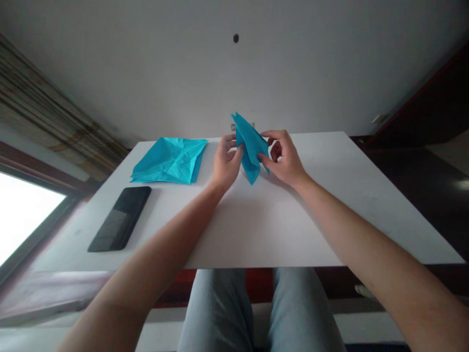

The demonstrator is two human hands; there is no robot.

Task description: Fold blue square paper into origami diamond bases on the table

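Observation:
A folded piece of blue paper (249,144) is held upright above the far middle of the white table (264,220). My left hand (226,164) pinches its left edge with thumb and fingers. On the other side, my right hand (284,156) grips the right edge, its fingers curled round the fold. The paper's lower tip points down toward the tabletop between both hands.
A creased blue paper sheet (170,160) lies flat at the table's far left. A black phone (120,218) rests face up near the left edge. A white wall stands behind the table, a window and curtain to the left. My knees show below the near edge.

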